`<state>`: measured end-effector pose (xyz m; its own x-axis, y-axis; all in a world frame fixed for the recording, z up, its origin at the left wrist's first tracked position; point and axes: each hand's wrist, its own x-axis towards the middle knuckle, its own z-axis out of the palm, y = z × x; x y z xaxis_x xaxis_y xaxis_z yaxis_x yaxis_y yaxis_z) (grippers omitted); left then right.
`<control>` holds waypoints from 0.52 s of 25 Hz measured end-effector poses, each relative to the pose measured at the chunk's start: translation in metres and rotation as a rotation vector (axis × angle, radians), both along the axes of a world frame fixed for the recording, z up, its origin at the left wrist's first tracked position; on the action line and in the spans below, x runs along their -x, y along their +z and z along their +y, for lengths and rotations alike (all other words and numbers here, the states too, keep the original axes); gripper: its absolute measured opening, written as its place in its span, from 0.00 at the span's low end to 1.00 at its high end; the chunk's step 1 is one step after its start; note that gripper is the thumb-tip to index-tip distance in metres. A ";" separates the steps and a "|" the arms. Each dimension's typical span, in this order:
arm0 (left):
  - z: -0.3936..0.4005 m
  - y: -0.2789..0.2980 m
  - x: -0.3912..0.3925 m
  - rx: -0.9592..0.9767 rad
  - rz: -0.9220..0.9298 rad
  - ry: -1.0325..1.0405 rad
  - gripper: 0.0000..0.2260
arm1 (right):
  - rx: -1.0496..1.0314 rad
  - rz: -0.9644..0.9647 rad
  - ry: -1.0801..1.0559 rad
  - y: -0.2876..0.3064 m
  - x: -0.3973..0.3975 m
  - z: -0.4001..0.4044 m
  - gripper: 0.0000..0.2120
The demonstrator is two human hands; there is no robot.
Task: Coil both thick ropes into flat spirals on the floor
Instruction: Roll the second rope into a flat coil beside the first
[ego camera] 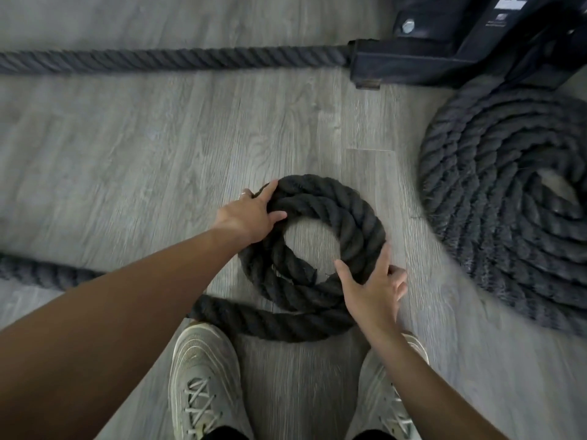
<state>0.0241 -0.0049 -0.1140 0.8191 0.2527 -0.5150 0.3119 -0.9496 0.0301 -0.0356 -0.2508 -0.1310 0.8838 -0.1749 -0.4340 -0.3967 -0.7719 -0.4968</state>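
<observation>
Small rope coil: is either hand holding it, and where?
Left hand grips the small rope coil at its upper-left edge; right hand presses its lower-right edge.

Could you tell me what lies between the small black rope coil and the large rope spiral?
Head view: bare grey plank floor separates the small black rope coil from the large dark-grey rope spiral; they don't touch.
</observation>
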 end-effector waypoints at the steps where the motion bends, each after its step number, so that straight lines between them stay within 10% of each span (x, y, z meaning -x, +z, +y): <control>1: -0.002 0.001 0.002 -0.008 0.002 -0.018 0.34 | -0.018 0.012 -0.015 -0.003 0.006 -0.002 0.49; 13: 0.001 0.002 0.082 0.387 0.035 0.649 0.34 | -0.038 -0.228 0.428 0.001 -0.122 0.019 0.36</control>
